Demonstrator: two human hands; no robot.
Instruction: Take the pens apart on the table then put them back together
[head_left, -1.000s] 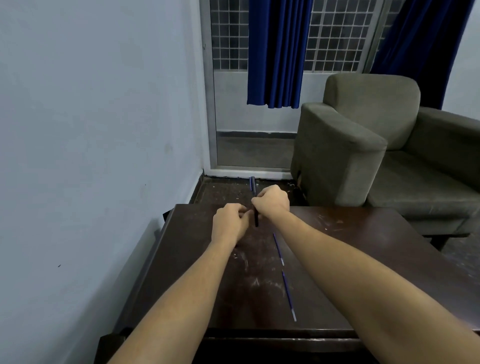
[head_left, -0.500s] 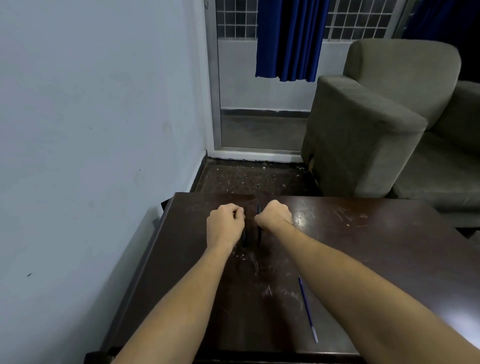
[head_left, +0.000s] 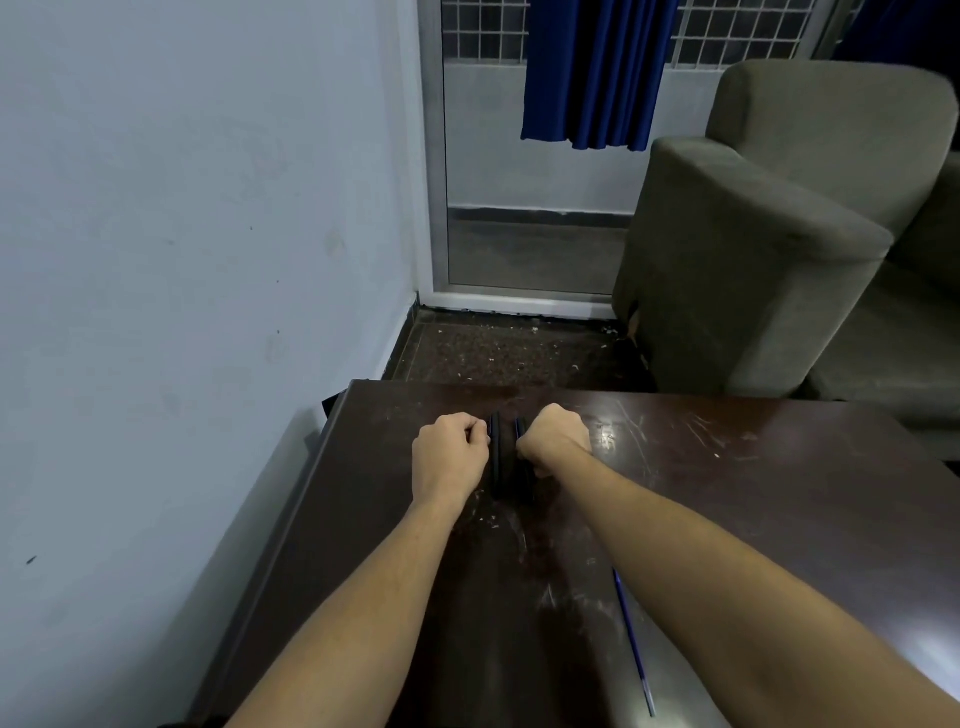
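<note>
On the dark wooden table (head_left: 753, 509) both my fists sit side by side near the far edge. My left hand (head_left: 449, 454) is curled around a dark pen barrel (head_left: 495, 457) that stands roughly upright beside it. My right hand (head_left: 553, 439) grips a second dark blue pen part (head_left: 520, 428), parallel to the first and a small gap away. A thin blue ink refill (head_left: 631, 639) lies loose on the table by my right forearm, pointing toward the near edge. What lies under my right arm is hidden.
A pale wall (head_left: 182, 260) runs along the table's left side. Beyond the far edge there is speckled floor (head_left: 509, 353), a glass door with a blue curtain (head_left: 592, 73), and a grey-green sofa (head_left: 753, 270) at the right. The tabletop is scratched.
The pen parts, held together above the far edge a second ago, have been pulled apart and lowered to the table, one in each fist. The view tilted down and closer.
</note>
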